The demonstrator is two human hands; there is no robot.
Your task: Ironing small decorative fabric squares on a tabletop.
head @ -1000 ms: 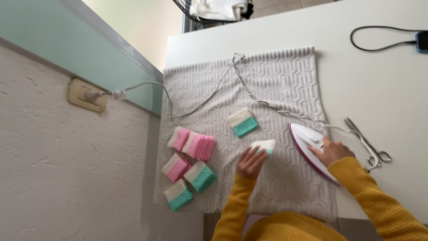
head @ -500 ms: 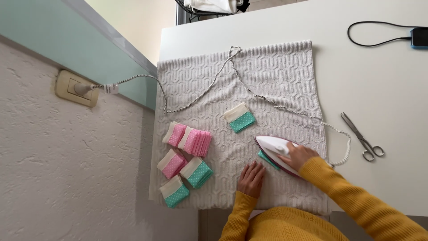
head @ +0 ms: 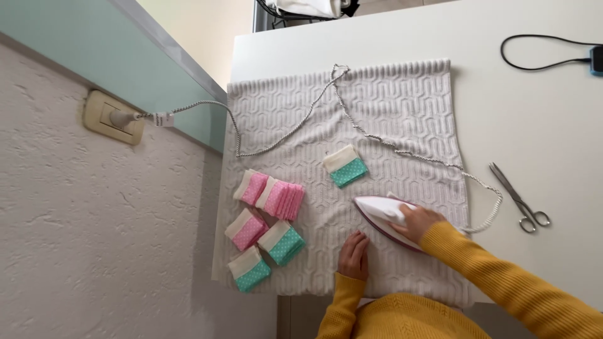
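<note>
My right hand (head: 419,222) grips the handle of a white and magenta iron (head: 382,213) pressed flat on the grey textured towel (head: 389,107). The small fabric piece seen earlier is hidden beneath the iron. Just left of the iron, my left hand (head: 355,255) rests flat on the towel with fingers together, holding nothing. A folded white and teal dotted fabric piece (head: 345,166) lies above the iron. The iron's braided cord (head: 402,150) loops over the towel to a wall socket (head: 113,118).
Pink dotted folded pieces (head: 271,196) and teal ones (head: 281,242) lie in stacks at the towel's left side. Scissors (head: 520,198) rest on the white table at the right. A black cable (head: 540,51) runs to a phone at the far right edge.
My right hand slid the iron leftward from the towel's right edge over the small fabric piece, covering it. My left hand let go of the piece and drew back toward me.
</note>
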